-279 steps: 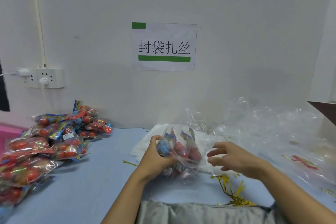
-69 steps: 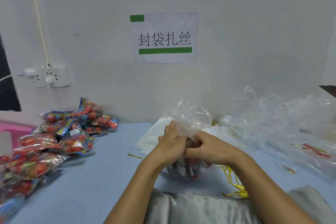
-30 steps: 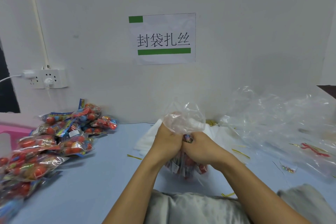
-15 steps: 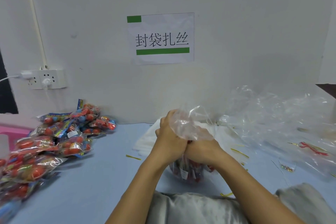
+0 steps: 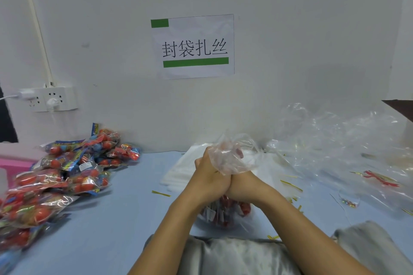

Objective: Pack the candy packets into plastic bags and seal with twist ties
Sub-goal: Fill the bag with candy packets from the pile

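Gathered higher, the plastic bag's neck (image 5: 232, 158) stands upright in both clenched fists, left hand (image 5: 209, 176) and right hand (image 5: 243, 183), candy packets (image 5: 223, 212) hanging directly below.

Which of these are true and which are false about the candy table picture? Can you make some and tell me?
1. Both hands grip the neck of the clear plastic bag. True: the left hand and right hand squeeze it together.
2. The pile of candy packets lies on the right. False: it lies on the left.
3. Red candy packets show inside the held bag. True.
4. The wall sign has red bars. False: they are green.
5. Loose gold twist ties lie on the blue table. True.
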{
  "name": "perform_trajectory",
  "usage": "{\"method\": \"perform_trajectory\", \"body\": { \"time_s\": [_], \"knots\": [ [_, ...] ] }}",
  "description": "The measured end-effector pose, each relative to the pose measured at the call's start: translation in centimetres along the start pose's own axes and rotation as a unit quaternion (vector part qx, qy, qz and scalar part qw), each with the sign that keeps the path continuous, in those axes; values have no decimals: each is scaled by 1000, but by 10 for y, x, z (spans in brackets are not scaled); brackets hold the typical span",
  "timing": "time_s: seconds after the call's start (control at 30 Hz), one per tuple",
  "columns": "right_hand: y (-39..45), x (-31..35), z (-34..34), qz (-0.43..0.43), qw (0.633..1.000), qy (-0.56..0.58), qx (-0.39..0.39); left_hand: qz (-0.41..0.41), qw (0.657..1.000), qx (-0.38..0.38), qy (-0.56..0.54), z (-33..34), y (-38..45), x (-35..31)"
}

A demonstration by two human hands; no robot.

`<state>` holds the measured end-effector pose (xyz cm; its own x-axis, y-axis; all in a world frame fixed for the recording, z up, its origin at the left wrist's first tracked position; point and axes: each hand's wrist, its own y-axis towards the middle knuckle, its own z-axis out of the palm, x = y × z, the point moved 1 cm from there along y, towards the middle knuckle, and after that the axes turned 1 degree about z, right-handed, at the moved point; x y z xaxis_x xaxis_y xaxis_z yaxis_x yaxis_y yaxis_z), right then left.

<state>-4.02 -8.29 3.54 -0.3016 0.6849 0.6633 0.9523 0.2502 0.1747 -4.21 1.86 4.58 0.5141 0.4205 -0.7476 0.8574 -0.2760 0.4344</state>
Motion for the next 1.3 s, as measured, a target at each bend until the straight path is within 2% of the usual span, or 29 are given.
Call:
{"method": "perform_trajectory", "body": {
  "time_s": [0.13, 0.33, 0.43, 0.5, 0.57, 0.63, 0.7, 0.8, 0.87, 0.93, 1.1, 1.2, 1.3],
  "knots": [
    [1, -5, 0, 24, 998, 16, -47, -14, 1000, 0, 7, 0, 3, 4],
    [-2, -18, -9, 38, 971, 206, -113, -46, 998, 0, -38, -11, 6, 20],
    [-3, -22, -14, 41, 958, 262, -110, -58, 998, -4, -22, -13, 4, 26],
    [1, -26, -17, 64, 945, 290, -139, -71, 997, 2, -29, -11, 3, 27],
    [6, -32, -18, 108, 923, 318, -187, -76, 996, -14, -35, -9, 2, 27],
    [8, -35, -21, 145, 891, 367, -224, -87, 994, -60, -40, -8, 4, 29],
    [8, -33, -23, 187, 847, 429, -251, -117, 985, -83, -98, -6, 4, 31],
    [8, -26, -27, 183, 798, 503, -278, -159, 961, -47, -222, 1, 5, 31],
    [6, -16, -25, 172, 776, 544, -268, -158, 942, -4, -297, 7, 4, 31],
    [5, -8, -21, 166, 766, 569, -248, -139, 926, 3, -351, 11, 5, 34],
    [6, -3, -16, 142, 772, 579, -223, -127, 918, -45, -373, 3, 10, 35],
    [6, -7, -16, 136, 824, 499, -229, -178, 911, -21, -371, -6, 7, 33],
    [6, -12, -17, 87, 882, 422, -190, -219, 902, 50, -368, -15, 3, 30]
  ]
}}
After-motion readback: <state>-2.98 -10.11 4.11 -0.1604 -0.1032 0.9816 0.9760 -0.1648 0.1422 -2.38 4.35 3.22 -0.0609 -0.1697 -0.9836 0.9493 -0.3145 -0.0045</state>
